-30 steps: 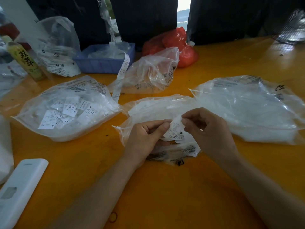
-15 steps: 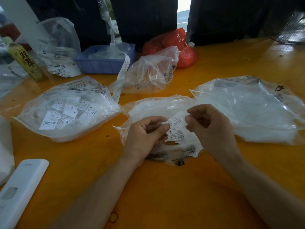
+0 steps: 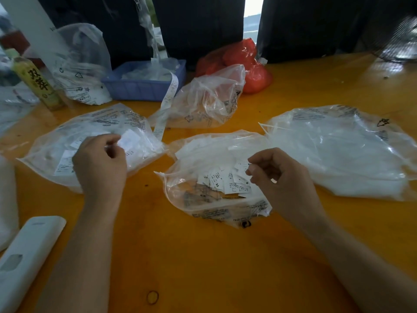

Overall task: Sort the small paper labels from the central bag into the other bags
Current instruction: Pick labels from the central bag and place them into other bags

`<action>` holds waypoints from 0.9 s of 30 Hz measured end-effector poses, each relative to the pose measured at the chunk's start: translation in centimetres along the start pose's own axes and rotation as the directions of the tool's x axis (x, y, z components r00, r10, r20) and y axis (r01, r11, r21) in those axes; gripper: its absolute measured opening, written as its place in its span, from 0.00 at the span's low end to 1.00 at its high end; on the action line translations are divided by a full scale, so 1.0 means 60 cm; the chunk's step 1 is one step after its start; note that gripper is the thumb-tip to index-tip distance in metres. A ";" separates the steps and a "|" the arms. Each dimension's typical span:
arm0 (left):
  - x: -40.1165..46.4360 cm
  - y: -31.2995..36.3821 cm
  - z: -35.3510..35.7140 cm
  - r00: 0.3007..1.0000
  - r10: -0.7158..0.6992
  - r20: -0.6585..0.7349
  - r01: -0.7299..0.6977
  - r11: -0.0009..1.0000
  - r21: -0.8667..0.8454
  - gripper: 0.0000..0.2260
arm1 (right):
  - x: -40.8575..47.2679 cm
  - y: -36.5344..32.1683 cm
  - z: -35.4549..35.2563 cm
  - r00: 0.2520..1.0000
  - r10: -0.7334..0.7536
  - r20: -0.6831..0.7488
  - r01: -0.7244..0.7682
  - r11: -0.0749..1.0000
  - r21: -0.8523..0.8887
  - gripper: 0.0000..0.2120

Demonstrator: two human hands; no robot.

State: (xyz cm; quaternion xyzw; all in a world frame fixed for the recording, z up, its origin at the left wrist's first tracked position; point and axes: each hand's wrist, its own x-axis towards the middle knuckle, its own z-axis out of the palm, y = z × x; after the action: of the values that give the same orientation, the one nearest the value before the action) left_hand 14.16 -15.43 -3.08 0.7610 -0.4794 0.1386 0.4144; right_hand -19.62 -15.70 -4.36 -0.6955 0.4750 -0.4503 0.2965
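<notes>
Paper label (image 3: 129, 141) pinched in left hand (image 3: 99, 163) fingers; right hand (image 3: 279, 177) fingers curled, empty.

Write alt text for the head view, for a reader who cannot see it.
A person's left hand holds a small paper label over the left bag, while the right hand picks at labels in the central bag on an orange table.

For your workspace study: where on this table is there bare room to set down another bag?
Bare orange table lies between the forearms, below the central bag, holding only a rubber band. The far right corner beyond the right bag is also free. The back left, around the blue tray and bottle, is crowded.
</notes>
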 end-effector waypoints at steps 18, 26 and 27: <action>-0.039 0.044 0.037 0.993 0.094 0.067 -0.101 0.989 0.110 0.23 | 0.013 -0.009 -0.005 0.959 -0.284 0.017 0.257 0.840 -0.478 0.07; -0.129 0.149 0.050 0.797 0.536 0.278 -0.361 0.792 -0.492 0.17 | 0.073 0.055 -0.126 0.943 0.195 -0.269 -0.330 0.466 -0.821 0.21; -0.134 0.153 0.052 0.775 0.557 0.299 -0.373 0.785 -0.495 0.18 | 0.078 0.061 -0.135 0.940 0.215 -0.266 -0.338 0.458 -0.822 0.24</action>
State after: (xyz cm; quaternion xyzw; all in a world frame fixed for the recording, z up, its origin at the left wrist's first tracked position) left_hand 1.78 -14.71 -5.33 0.5220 -0.7532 -0.0355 0.3987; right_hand -27.76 -21.30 -2.41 -0.6339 0.7585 -0.1437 -0.0478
